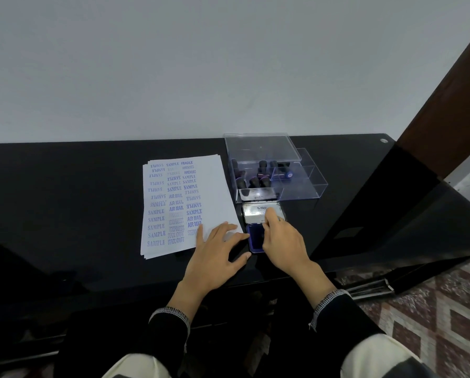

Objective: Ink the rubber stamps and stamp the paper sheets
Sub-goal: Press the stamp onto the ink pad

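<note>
Dark sleeves [171, 326] with pale stitched cuffs lead from the bottom edge up to both hands, which meet over the near right part of the black glossy table [64, 186]. Under the right hand [284, 241] lies the ink pad [254, 240], its blue-violet pad half covered by that hand, whose fingers curl down as if pinching something small against the pad; what they hold is hidden, so whether it is a stamp cannot be told. Just beyond the right fingertips sits the pad's silver lid [263, 212], opened back and printed with a brand name. The left hand [217, 252] lies flat and relaxed just left of the pad, fingers spread, its fingertips resting on the near right corner of the paper sheets [217, 192] and its thumb reaching toward the pad's near edge. That stack stretches away to the left of the left hand, covered in columns of blue impressions reading SAMPLE, AIR MAIL, EXPRESS, FAX OUT, FRAGILE and AMENDED, with its right strip blank. Farther out, beyond the lid, stands a clear plastic box [304, 186] with its lid raised, holding several dark-handled rubber stamps [254, 181]. Behind the table rises a plain pale wall [201, 64], and to the far right of the right hand a patterned tile floor [446, 309] shows.
</note>
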### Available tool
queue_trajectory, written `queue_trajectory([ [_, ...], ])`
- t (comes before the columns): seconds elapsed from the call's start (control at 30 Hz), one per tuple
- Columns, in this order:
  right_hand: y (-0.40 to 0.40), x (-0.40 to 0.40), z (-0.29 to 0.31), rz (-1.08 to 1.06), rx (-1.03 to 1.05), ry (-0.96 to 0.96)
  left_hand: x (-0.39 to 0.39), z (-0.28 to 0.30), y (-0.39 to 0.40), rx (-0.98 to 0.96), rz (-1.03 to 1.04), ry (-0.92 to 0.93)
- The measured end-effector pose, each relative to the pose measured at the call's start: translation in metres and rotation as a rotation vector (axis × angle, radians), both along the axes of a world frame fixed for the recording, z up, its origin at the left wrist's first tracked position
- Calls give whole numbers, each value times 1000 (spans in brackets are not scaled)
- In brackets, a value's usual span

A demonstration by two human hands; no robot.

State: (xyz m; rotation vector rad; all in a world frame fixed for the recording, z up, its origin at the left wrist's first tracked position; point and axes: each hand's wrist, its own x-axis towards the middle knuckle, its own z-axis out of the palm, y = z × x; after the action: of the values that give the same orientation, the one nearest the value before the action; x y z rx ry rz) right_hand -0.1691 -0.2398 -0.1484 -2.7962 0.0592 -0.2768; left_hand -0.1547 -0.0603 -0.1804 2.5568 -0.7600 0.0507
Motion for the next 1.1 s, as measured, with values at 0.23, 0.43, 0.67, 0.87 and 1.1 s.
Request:
queue_trajectory([
  [0.23,-7,1,6,-18,94,17,4,1,-1,-29,0,22],
  [0.43,1,0,8,-28,-31,-52,4,1,-1,-25,2,20],
  [0.67,7,-2,3,-45,-34,-26,4,-1,-1,-30,4,11],
  [0.87,1,11,5,-8,-1,38,3,0,-1,-35,4,8],
  [1.1,7,-3,-9,-47,5,-118,2,1,-1,-24,7,-4],
])
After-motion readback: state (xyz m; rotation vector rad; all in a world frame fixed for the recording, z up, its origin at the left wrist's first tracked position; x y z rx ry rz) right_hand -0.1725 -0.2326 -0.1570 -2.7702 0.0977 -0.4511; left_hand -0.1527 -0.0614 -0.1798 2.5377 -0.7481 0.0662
